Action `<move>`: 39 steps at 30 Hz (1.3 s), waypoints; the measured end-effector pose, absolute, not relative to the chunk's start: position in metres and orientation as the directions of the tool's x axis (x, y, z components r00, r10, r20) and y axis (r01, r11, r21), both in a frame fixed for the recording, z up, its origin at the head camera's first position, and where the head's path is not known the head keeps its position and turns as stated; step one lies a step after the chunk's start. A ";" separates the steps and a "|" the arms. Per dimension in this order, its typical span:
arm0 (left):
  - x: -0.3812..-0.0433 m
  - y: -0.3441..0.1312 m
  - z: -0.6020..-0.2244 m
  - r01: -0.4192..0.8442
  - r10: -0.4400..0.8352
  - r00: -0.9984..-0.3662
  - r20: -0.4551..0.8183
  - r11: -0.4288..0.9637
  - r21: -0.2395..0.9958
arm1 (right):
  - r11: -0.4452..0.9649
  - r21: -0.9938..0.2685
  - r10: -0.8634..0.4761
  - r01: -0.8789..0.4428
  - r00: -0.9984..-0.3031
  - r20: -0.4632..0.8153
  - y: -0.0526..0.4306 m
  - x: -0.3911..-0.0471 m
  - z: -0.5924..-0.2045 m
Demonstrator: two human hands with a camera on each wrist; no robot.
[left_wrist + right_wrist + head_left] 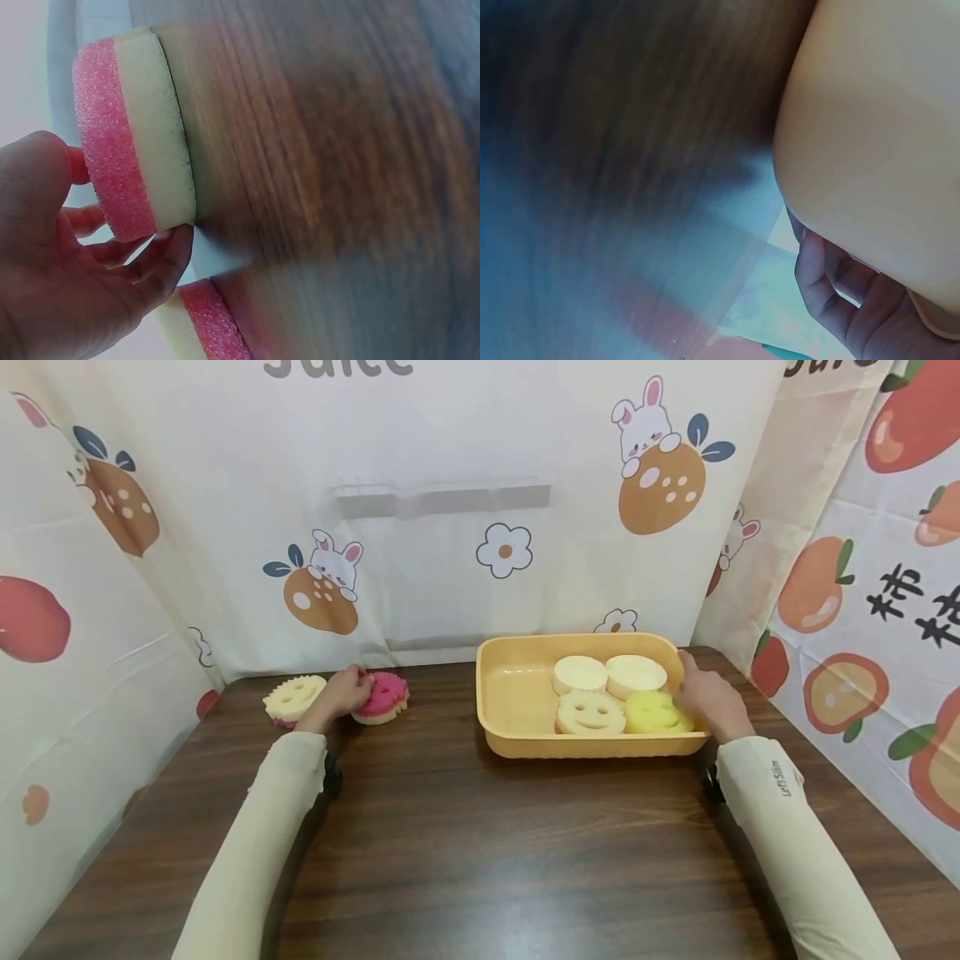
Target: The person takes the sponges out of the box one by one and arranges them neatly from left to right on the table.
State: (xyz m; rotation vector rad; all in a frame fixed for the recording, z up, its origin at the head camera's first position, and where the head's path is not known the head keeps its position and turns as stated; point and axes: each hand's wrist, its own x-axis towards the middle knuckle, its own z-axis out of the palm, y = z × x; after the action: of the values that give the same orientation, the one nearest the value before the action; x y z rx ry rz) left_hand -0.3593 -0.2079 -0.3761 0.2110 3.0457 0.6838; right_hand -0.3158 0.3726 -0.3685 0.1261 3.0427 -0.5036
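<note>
The head camera looks forward and down from the near side of the tray (592,747), well back over the desk (480,843). Left of the tray, the left-wrist camera faces the pink sponge (112,139) closely, turned sideways; the head view shares that sponge. The right-wrist camera, also sideways, looks closely at the tray's right end, shared with the head view.

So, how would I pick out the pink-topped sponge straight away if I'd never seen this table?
On the brown table, find the yellow tray, then look left along the back edge. The pink-topped sponge is there, its side gripped by the left hand. Its upper face is pink, whereas the neighbouring sponge, further left, is cream on top.
</note>
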 end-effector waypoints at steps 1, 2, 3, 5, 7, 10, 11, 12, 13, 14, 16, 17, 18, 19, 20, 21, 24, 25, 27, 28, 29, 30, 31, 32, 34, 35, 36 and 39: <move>-0.360 -0.208 -0.376 0.128 0.134 -0.991 0.017 0.896 0.424 | 0.944 -0.318 0.072 0.089 -0.995 -0.066 0.373 -0.316 -0.369; -0.360 -0.208 -0.376 0.129 0.134 -0.991 0.017 0.898 0.422 | 0.944 -0.317 0.072 0.089 -0.995 -0.065 0.373 -0.316 -0.369; -0.360 -0.208 -0.376 0.128 0.133 -0.991 0.016 0.898 0.421 | 0.945 -0.316 0.072 0.088 -0.995 -0.064 0.373 -0.317 -0.369; -0.360 -0.208 -0.376 0.125 0.132 -0.991 0.013 0.897 0.423 | 0.945 -0.314 0.070 0.086 -0.996 -0.060 0.373 -0.317 -0.370; -0.360 -0.208 -0.376 0.127 0.134 -0.991 0.014 0.896 0.425 | 0.946 -0.314 0.072 0.087 -0.996 -0.058 0.373 -0.317 -0.370; -0.360 -0.208 -0.376 0.139 0.143 -0.989 0.020 0.897 0.420 | 0.945 -0.313 0.077 0.092 -0.995 -0.059 0.373 -0.317 -0.370; -0.360 -0.208 -0.376 0.143 0.146 -0.989 0.023 0.897 0.417 | 0.945 -0.312 0.078 0.094 -0.995 -0.061 0.373 -0.317 -0.370; -0.359 -0.207 -0.376 0.148 0.151 -0.988 0.027 0.899 0.412 | 0.945 -0.312 0.078 0.094 -0.995 -0.063 0.373 -0.316 -0.369; -0.359 -0.207 -0.376 0.152 0.154 -0.988 0.029 0.900 0.409 | 0.946 -0.311 0.078 0.095 -0.995 -0.064 0.373 -0.316 -0.369; -0.358 -0.207 -0.376 0.157 0.158 -0.987 0.032 0.901 0.404 | 0.946 -0.310 0.078 0.094 -0.995 -0.066 0.373 -0.316 -0.369; -0.357 -0.206 -0.375 0.168 0.166 -0.985 0.041 0.904 0.392 | 0.947 -0.308 0.073 0.089 -0.995 -0.064 0.372 -0.315 -0.369; -0.357 -0.205 -0.375 0.170 0.166 -0.985 0.044 0.904 0.391 | 0.948 -0.306 0.070 0.086 -0.996 -0.063 0.372 -0.315 -0.369; -0.357 -0.205 -0.375 0.174 0.168 -0.985 0.049 0.905 0.389 | 0.948 -0.306 0.068 0.084 -0.996 -0.062 0.372 -0.315 -0.369; -0.357 -0.205 -0.375 0.176 0.169 -0.984 0.053 0.905 0.388 | 0.948 -0.306 0.069 0.084 -0.996 -0.061 0.372 -0.315 -0.369; -0.357 -0.205 -0.375 0.178 0.170 -0.984 0.056 0.905 0.387 | 0.949 -0.304 0.068 0.084 -0.996 -0.061 0.371 -0.314 -0.369; -0.357 -0.204 -0.375 0.179 0.170 -0.984 0.057 0.905 0.386 | 0.949 -0.305 0.067 0.083 -0.996 -0.063 0.371 -0.314 -0.369; -0.356 -0.204 -0.376 0.172 0.166 -0.985 0.050 0.906 0.386 | 0.948 -0.306 0.066 0.085 -0.995 -0.071 0.371 -0.314 -0.368; -0.356 -0.205 -0.376 0.171 0.166 -0.985 0.047 0.907 0.384 | 0.948 -0.306 0.066 0.085 -0.995 -0.073 0.371 -0.313 -0.368; -0.357 -0.204 -0.376 0.167 0.164 -0.986 0.041 0.910 0.379 | 0.948 -0.307 0.064 0.083 -0.995 -0.072 0.371 -0.314 -0.367; -0.357 -0.204 -0.376 0.164 0.161 -0.986 0.039 0.913 0.374 | 0.948 -0.307 0.065 0.083 -0.995 -0.070 0.371 -0.314 -0.367; -0.357 -0.204 -0.375 0.162 0.160 -0.986 0.037 0.915 0.369 | 0.948 -0.307 0.066 0.084 -0.995 -0.069 0.371 -0.314 -0.367; -0.358 -0.203 -0.375 0.157 0.155 -0.987 0.036 0.917 0.365 | 0.948 -0.308 0.068 0.086 -0.995 -0.067 0.371 -0.314 -0.366; -0.358 -0.202 -0.374 0.151 0.149 -0.988 0.033 0.919 0.365 | 0.947 -0.309 0.070 0.087 -0.995 -0.066 0.371 -0.314 -0.366; -0.359 -0.202 -0.373 0.142 0.140 -0.990 0.030 0.920 0.365 | 0.947 -0.309 0.072 0.089 -0.995 -0.065 0.372 -0.314 -0.366; -0.359 -0.200 -0.370 0.120 0.120 -0.993 0.024 0.921 0.370 | 0.946 -0.312 0.075 0.092 -0.995 -0.065 0.372 -0.314 -0.366; -0.359 -0.200 -0.369 0.109 0.109 -0.994 0.022 0.920 0.376 | 0.945 -0.313 0.074 0.091 -0.995 -0.066 0.373 -0.314 -0.366; -0.359 -0.200 -0.369 0.098 0.097 -0.995 0.021 0.918 0.385 | 0.945 -0.313 0.073 0.090 -0.995 -0.066 0.372 -0.314 -0.367; -0.359 -0.199 -0.367 0.084 0.076 -0.996 0.036 0.910 0.405 | 0.945 -0.315 0.073 0.091 -0.995 -0.067 0.373 -0.314 -0.367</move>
State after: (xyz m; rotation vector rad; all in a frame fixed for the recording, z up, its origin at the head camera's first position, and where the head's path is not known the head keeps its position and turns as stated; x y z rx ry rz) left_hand -0.3593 -0.1991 -0.3671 0.1296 3.0890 0.6563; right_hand -0.3138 0.3726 -0.3673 0.1282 3.0441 -0.4964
